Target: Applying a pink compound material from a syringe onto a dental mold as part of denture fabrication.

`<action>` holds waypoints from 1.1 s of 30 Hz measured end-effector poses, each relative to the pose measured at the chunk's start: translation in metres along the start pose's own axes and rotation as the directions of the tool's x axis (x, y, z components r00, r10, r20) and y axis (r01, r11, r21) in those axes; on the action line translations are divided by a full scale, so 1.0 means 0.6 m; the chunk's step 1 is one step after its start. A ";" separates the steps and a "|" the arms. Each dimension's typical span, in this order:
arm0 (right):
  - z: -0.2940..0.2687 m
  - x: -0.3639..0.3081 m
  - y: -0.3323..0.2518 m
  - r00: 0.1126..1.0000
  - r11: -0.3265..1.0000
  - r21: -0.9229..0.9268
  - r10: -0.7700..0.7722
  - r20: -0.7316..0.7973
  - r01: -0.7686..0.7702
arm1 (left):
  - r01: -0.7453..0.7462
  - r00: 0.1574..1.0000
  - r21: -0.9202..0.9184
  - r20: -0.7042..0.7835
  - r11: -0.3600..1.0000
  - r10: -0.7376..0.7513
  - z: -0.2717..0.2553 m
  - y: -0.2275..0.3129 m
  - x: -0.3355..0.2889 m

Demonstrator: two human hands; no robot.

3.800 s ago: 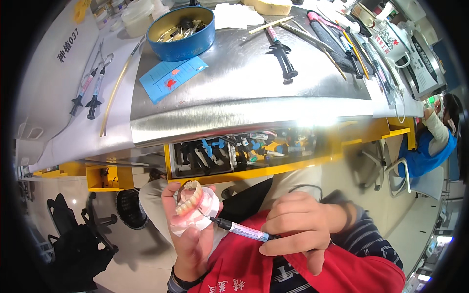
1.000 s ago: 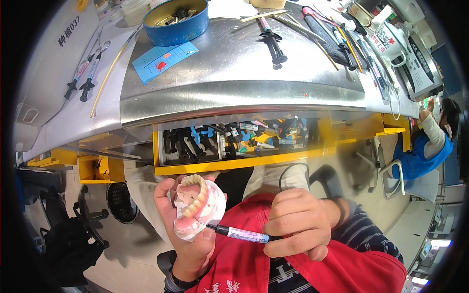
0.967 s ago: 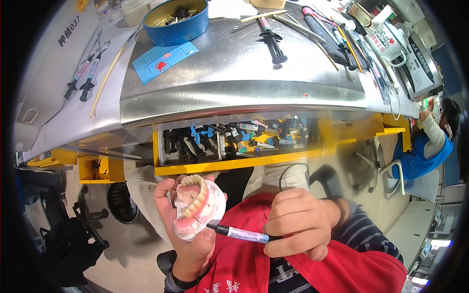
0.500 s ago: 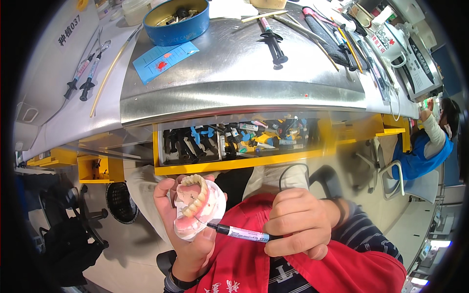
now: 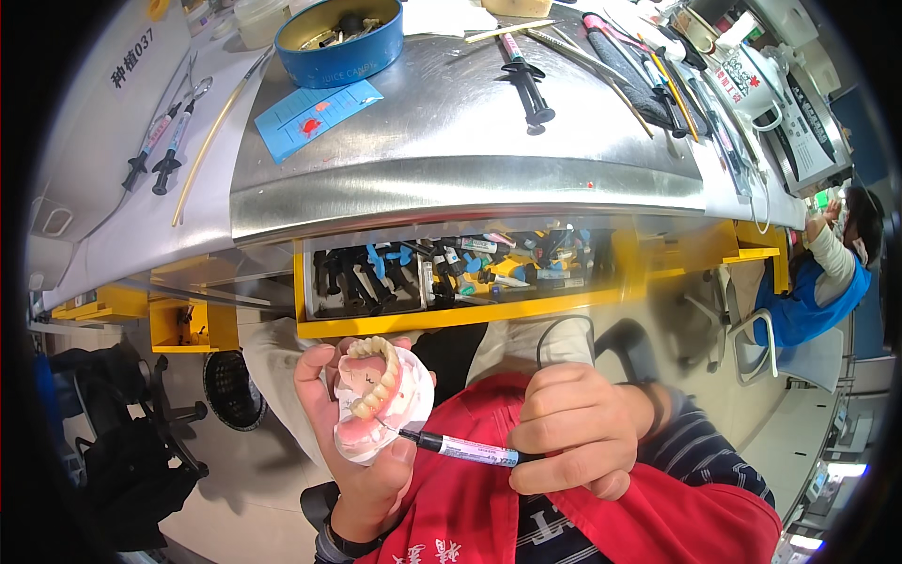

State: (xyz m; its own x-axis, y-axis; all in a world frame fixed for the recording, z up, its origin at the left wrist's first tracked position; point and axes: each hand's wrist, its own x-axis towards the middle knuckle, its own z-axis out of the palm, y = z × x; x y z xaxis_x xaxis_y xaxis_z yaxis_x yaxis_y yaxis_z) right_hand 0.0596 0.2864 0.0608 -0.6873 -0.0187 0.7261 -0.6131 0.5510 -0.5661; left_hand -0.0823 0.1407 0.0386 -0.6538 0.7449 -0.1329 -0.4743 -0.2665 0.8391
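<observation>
In my left hand [image 5: 362, 479] sits a dental model [image 5: 413, 395], a white plaster base with pink gum and an arch of cream teeth; my fingers are closed round its edges. My right hand [image 5: 573, 432] is closed on a slim syringe [image 5: 470, 450] with a pale label and black front end. Its thin tip points left and meets the pink gum at the model's near side, or lies just in front of it. The plunger end is hidden inside my right fingers.
Beyond my hands, an open yellow drawer [image 5: 451, 321] holds many syringes and caps. On the metal bench top [image 5: 423, 132] are a blue round tin [image 5: 340, 56], a blue paper slip [image 5: 315, 120] and a black syringe [image 5: 526, 85]. A person in blue [image 5: 817, 291] sits at far right.
My hands, the model and the syringe stay practically still. At far right, the other person's arm and head have shifted slightly.
</observation>
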 end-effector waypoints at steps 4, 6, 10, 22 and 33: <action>-0.001 -0.001 -0.001 1.000 1.000 -0.002 0.001 0.001 -0.001 | -0.002 1.000 -0.011 0.009 1.000 0.002 0.001 -0.002 0.000; -0.001 -0.001 0.000 1.000 1.000 -0.001 0.001 0.002 -0.001 | -0.003 1.000 0.003 0.012 1.000 0.003 -0.001 -0.001 0.001; -0.001 -0.001 0.003 1.000 1.000 0.007 0.000 0.011 0.000 | -0.002 1.000 -0.011 -0.003 1.000 0.002 0.002 -0.002 0.002; 0.004 -0.001 0.006 0.993 0.999 -0.005 -0.038 -0.115 0.038 | 0.024 0.994 -0.175 0.109 0.984 -0.005 -0.013 -0.004 0.007; -0.004 0.002 0.015 0.995 1.000 -0.002 -0.029 -0.095 0.029 | 0.083 0.988 -0.194 0.148 0.978 -0.055 -0.012 0.003 0.011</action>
State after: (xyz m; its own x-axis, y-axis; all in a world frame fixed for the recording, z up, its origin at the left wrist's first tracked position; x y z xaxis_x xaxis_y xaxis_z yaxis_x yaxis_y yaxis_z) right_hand 0.0543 0.2932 0.0579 -0.6289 0.0444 0.7762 -0.6322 0.5520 -0.5438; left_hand -0.0915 0.1406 0.0352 -0.5325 0.8406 -0.0996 -0.6323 -0.3167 0.7070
